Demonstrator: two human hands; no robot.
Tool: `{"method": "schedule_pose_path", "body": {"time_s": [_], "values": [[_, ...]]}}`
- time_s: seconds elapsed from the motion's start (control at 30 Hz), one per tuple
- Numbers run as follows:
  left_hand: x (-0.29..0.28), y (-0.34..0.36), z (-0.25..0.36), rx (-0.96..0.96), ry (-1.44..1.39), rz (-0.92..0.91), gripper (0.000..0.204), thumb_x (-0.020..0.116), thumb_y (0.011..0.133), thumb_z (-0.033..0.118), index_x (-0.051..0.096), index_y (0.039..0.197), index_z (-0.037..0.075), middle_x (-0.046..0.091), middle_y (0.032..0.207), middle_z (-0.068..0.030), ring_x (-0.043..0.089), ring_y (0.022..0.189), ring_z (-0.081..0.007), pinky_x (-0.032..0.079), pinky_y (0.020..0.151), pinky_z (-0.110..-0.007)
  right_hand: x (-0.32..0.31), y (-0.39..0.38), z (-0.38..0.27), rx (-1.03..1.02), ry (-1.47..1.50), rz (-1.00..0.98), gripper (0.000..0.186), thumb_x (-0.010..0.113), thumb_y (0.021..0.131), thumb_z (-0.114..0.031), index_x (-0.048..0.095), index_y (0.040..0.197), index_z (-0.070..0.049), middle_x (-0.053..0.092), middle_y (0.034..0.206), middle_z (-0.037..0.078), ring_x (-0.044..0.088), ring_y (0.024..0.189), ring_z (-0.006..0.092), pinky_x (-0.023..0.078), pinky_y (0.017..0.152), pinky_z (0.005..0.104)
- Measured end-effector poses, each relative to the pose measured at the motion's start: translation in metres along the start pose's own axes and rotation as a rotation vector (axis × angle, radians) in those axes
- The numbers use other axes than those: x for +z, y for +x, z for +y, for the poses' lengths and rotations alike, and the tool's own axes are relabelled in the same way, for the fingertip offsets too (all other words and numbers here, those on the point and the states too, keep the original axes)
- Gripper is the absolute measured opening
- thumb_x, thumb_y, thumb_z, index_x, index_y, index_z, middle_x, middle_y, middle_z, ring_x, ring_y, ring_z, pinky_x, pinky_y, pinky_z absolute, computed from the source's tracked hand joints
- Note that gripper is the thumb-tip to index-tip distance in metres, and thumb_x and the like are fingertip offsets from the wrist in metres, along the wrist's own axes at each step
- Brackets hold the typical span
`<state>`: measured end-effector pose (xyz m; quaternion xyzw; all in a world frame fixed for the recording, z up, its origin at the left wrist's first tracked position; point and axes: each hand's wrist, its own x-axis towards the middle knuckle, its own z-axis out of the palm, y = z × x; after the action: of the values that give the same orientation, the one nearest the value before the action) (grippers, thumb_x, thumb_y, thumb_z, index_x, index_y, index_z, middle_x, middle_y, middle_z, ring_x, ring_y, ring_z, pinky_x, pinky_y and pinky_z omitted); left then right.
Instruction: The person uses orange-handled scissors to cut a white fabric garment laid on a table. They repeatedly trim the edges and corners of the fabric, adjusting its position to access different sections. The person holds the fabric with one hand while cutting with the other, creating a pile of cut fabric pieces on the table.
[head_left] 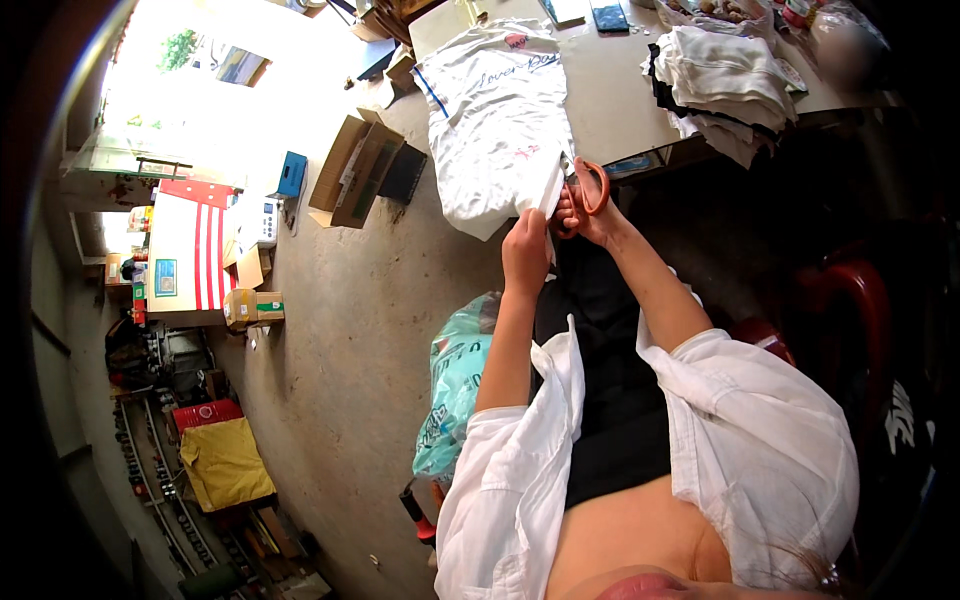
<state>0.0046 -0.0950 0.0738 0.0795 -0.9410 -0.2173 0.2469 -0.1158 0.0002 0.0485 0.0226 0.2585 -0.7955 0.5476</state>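
Note:
A white printed T-shirt (490,130) lies partly on the table's front edge and hangs down over it toward me. My left hand (526,245) is closed on the shirt's near edge, pinching the cloth. Right beside it, my right hand (583,212) has its fingers wrapped round a pair of scissors with orange handles (597,188). The scissors are at the shirt's right edge; their blades are mostly hidden by the hand and cloth, so I cannot see whether they touch the fabric.
On the table (620,95) sits a pile of folded white and black clothes (720,80), with a phone (608,15) farther back. A teal plastic bag (455,390) stands by my left arm. Open cardboard boxes (358,170) are on the left; a dark red chair (860,300) is at right.

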Motion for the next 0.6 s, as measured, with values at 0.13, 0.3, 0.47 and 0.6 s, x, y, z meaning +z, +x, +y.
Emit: {"method": "schedule_pose_path", "body": {"time_s": [0.13, 0.3, 0.47, 0.6], "values": [[-0.001, -0.003, 0.003, 0.020, 0.001, 0.005, 0.012, 0.053, 0.081, -0.001, 0.042, 0.083, 0.002, 0.051, 0.078, -0.0176, 0.054, 0.072, -0.0417, 0.044, 0.059, -0.045, -0.009, 0.007, -0.003, 0.017, 0.060, 0.084, 0.057, 0.040, 0.086, -0.067, 0.034, 0.062, -0.016, 0.027, 0.054, -0.008, 0.027, 0.041, 0.0041, 0.026, 0.037, 0.0169], [-0.003, -0.006, 0.007, 0.062, 0.049, 0.008, 0.011, 0.054, 0.079, 0.000, 0.044, 0.081, 0.003, 0.054, 0.081, -0.0159, 0.055, 0.071, -0.0386, 0.045, 0.059, -0.044, -0.007, -0.011, -0.009, 0.043, -0.043, -0.018, 0.064, 0.038, 0.079, -0.076, 0.039, 0.068, -0.013, 0.037, 0.062, -0.003, 0.039, 0.051, 0.0093, 0.036, 0.046, 0.0208], [-0.020, 0.000, 0.005, 0.184, 0.152, 0.064, 0.011, 0.054, 0.076, 0.000, 0.048, 0.084, 0.003, 0.059, 0.088, -0.0120, 0.058, 0.077, -0.0314, 0.045, 0.068, -0.040, 0.000, -0.025, -0.025, 0.104, -0.158, -0.112, 0.067, 0.037, 0.078, -0.078, 0.043, 0.075, -0.012, 0.041, 0.067, -0.002, 0.044, 0.058, 0.0117, 0.039, 0.054, 0.0231], [-0.025, 0.008, -0.001, 0.160, 0.160, 0.102, 0.010, 0.057, 0.077, 0.004, 0.051, 0.085, 0.003, 0.060, 0.089, -0.0111, 0.059, 0.079, -0.0294, 0.046, 0.070, -0.038, 0.014, -0.019, -0.040, 0.112, -0.346, -0.045, 0.066, 0.038, 0.079, -0.077, 0.044, 0.076, -0.012, 0.042, 0.067, -0.002, 0.045, 0.057, 0.0108, 0.039, 0.052, 0.0213]]}}
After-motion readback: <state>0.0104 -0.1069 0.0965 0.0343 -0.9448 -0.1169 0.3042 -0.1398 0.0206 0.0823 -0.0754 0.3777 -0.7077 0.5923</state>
